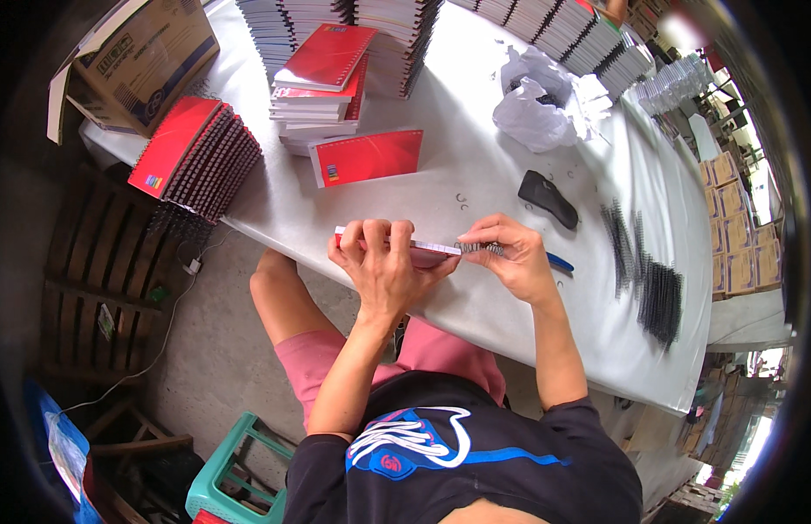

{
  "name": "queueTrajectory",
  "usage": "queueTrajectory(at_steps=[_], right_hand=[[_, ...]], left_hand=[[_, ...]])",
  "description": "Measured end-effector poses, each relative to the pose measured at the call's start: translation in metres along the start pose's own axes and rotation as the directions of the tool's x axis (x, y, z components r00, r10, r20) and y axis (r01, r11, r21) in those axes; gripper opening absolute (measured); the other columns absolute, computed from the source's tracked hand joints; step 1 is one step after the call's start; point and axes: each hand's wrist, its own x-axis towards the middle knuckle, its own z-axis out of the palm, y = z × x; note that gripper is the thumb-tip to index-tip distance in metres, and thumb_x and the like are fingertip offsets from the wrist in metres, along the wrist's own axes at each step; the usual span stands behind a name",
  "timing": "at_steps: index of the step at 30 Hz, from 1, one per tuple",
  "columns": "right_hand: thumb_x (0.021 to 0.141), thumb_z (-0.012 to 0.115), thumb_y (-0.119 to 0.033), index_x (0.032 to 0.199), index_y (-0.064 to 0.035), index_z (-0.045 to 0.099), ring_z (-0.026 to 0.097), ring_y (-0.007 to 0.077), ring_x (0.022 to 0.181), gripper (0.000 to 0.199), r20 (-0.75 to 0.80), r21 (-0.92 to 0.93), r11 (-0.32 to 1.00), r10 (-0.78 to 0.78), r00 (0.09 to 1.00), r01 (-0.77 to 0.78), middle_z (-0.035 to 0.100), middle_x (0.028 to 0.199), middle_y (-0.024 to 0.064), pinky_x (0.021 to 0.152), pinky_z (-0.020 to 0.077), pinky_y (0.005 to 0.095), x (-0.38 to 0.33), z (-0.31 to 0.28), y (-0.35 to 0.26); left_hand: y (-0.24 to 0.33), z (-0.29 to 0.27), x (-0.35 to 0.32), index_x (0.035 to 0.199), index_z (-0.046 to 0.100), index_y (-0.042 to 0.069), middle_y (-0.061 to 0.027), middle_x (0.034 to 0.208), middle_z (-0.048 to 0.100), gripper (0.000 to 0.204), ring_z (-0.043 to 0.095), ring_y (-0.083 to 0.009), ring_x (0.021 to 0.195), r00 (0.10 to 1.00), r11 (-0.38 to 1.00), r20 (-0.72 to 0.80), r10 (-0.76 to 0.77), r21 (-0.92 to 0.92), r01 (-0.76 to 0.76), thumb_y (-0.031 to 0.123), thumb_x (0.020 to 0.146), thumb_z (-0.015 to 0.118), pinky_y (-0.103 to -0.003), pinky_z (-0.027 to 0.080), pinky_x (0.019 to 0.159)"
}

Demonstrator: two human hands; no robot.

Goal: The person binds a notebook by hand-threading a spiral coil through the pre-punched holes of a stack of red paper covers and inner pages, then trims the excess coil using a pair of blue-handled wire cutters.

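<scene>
Through the head camera I see the person's left hand gripping a red notebook, with the fingers bent over its upper side. This notebook is held at the near edge of the table, with its white page edge facing up. The right hand is pinching a dark coil at the right end of the notebook. Just beside this hand I find a blue pen, and farther up a black object, whose kind I cannot tell. More black coils lie to the right. Beyond the left hand, I notice another red notebook near a pile of notebooks.
</scene>
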Motion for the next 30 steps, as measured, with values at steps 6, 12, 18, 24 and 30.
queueTrajectory(at_steps=[6, 12, 18, 24, 30], right_hand=[[0.072, 0.069, 0.008, 0.097, -0.0028, 0.070, 0.059, 0.0136, 0.080, 0.028, 0.178, 0.017, 0.998, 0.054, 0.982, -0.058, 0.064, 0.091, 0.0072, 0.071, 0.0475, 0.0257, 0.005, -0.018, -0.004], [0.070, 0.068, 0.011, 0.096, -0.0023, 0.071, 0.060, 0.0138, 0.081, 0.029, 0.030, 0.065, 0.996, 0.052, 0.998, -0.054, 0.065, 0.093, 0.0077, 0.071, 0.0475, 0.0252, 0.003, -0.012, -0.005], [0.071, 0.071, 0.007, 0.097, -0.0029, 0.071, 0.059, 0.0129, 0.084, 0.028, 0.059, -0.024, 0.999, 0.045, 0.997, -0.044, 0.064, 0.092, 0.0069, 0.074, 0.0472, 0.0248, 0.004, -0.012, -0.008], [0.075, 0.068, 0.006, 0.103, -0.0044, 0.069, 0.059, 0.0143, 0.079, 0.030, 0.192, -0.105, 0.993, 0.068, 0.979, -0.048, 0.063, 0.091, 0.0085, 0.071, 0.0460, 0.0255, 0.000, -0.013, -0.013], [0.080, 0.064, 0.001, 0.121, -0.0094, 0.060, 0.056, 0.0152, 0.073, 0.042, 0.135, -0.173, 0.941, 0.317, 0.939, -0.293, 0.058, 0.080, 0.0065, 0.066, 0.0449, 0.0287, -0.001, 0.000, -0.047]], left_hand=[[-0.004, -0.003, 0.001, 0.079, 0.055, 0.014, -0.0041, 0.084, 0.045, 0.059, 0.041, -0.0268, 0.094, 0.999, 0.999, 0.035, 0.031, 0.021, -0.032, 0.061, 0.051, 0.076, -0.047, 0.028, 0.084], [-0.007, -0.001, -0.002, 0.078, 0.055, 0.014, -0.0041, 0.087, 0.045, 0.055, 0.042, -0.0268, 0.096, 0.999, 0.999, 0.002, 0.038, -0.033, -0.038, 0.059, 0.054, 0.076, -0.050, 0.028, 0.086], [-0.003, 0.002, -0.004, 0.076, 0.054, 0.012, -0.0062, 0.090, 0.045, 0.052, 0.041, -0.0295, 0.098, 0.998, 0.998, -0.061, 0.005, -0.063, -0.009, 0.051, 0.050, 0.077, -0.054, 0.028, 0.085], [0.001, -0.002, 0.001, 0.075, 0.050, 0.012, -0.0070, 0.088, 0.044, 0.054, 0.038, -0.0305, 0.096, 1.000, 0.998, 0.020, -0.015, -0.058, 0.016, 0.048, 0.048, 0.079, -0.050, 0.028, 0.085], [-0.003, -0.004, 0.002, 0.083, 0.052, 0.011, -0.0057, 0.087, 0.046, 0.061, 0.039, -0.0290, 0.094, 0.999, 0.999, 0.037, 0.034, -0.028, -0.033, 0.057, 0.052, 0.079, -0.046, 0.030, 0.085]])
